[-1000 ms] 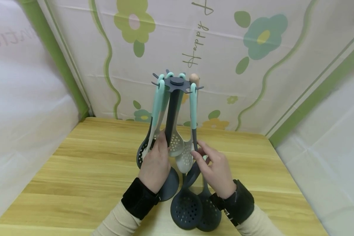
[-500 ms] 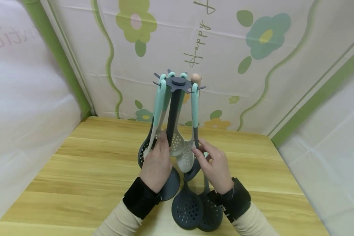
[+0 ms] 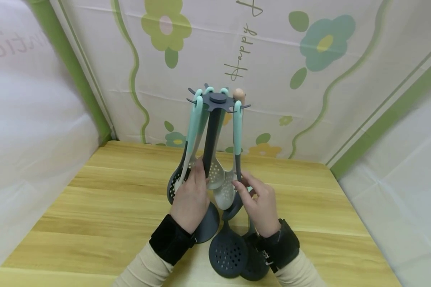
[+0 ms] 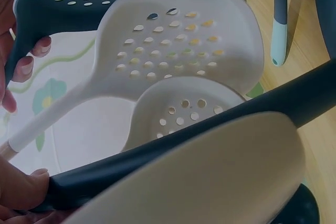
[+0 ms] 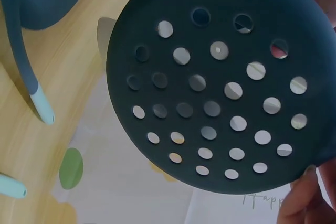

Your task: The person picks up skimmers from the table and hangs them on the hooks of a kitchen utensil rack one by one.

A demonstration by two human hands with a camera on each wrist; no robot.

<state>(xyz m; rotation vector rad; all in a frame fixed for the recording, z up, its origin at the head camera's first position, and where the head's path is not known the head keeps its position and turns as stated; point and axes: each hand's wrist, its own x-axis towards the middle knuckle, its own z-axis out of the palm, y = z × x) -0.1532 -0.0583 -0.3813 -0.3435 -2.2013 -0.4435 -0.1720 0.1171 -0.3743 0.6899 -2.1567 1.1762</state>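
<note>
A dark utensil stand with a hooked top carries several kitchen tools with mint handles. My left hand grips the stand's post, thumb and fingers around it in the left wrist view. Thumb and fingers of my right hand pinch a dark skimmer low on its neck, near the head. The skimmer's mint handle hangs from the stand's right-hand hook. A pale slotted turner and a smaller pale perforated spoon hang between the hands. A pale solid-faced tool covers part of the post in the left wrist view.
The stand's round base rests on the wooden table. In front lie a dark perforated skimmer and another dark tool, partly under the right wrist. A wooden-knobbed tool hangs at the back right. Flowered cloth stands behind.
The dark skimmer's head has turned and shows less below my right hand. My right wrist has shifted slightly left. My left hand keeps its hold on the post.
</note>
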